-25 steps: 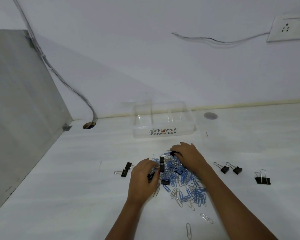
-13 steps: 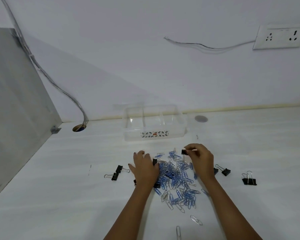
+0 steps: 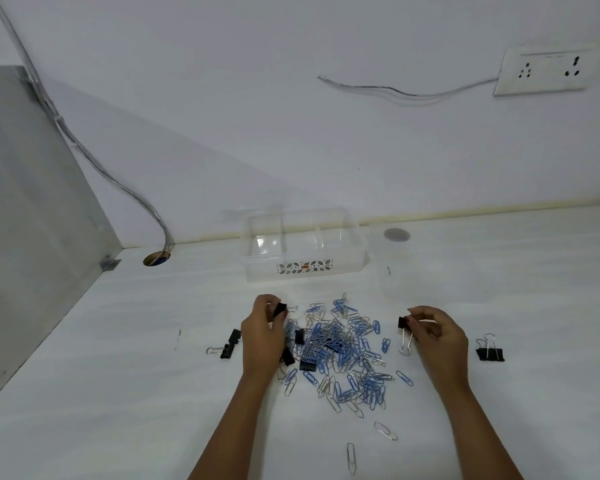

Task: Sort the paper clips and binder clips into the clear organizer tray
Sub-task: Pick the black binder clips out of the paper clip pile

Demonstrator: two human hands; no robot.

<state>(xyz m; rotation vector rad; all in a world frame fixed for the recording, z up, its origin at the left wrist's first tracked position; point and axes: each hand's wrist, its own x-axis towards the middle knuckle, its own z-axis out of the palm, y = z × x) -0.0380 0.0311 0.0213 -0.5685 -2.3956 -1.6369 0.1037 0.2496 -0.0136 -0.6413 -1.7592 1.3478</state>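
A heap of blue and silver paper clips (image 3: 340,348) lies on the white table, with several black binder clips mixed in. My left hand (image 3: 262,337) is at the heap's left edge, pinching a small black binder clip (image 3: 280,309). My right hand (image 3: 437,336) is to the right of the heap, holding another black binder clip (image 3: 403,323) whose silver handles hang down. The clear organizer tray (image 3: 303,268) stands behind the heap near the wall; its compartments look empty.
Two black binder clips (image 3: 230,344) lie left of my left hand, and a larger one (image 3: 489,353) lies at the right. Stray paper clips (image 3: 385,430) lie near the front. A grey panel (image 3: 25,209) bounds the left side; a cable hole (image 3: 157,258) sits at the back.
Both hands have come up off the heap and moved apart, each with a black binder clip. The right hand has gone rightward, clear of the pile. The camera has shifted slightly.
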